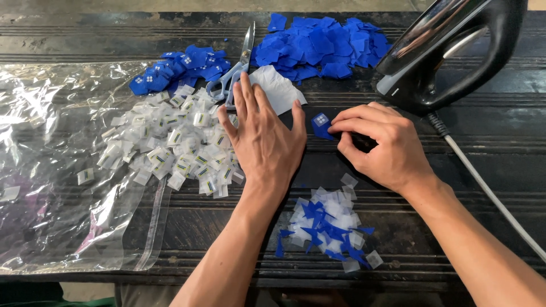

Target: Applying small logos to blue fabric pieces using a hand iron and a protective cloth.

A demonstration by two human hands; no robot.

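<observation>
My left hand lies flat with fingers spread on the dark table, at the right edge of a heap of small white folded labels. Its fingertips touch a white paper piece and the handle of the scissors. My right hand pinches a small blue fabric square with a white label against the table.
A black clothes iron stands at the upper right, its white cord running down the right side. Blue fabric squares lie in two piles. A clear plastic bag lies left. Blue and white scraps sit near me.
</observation>
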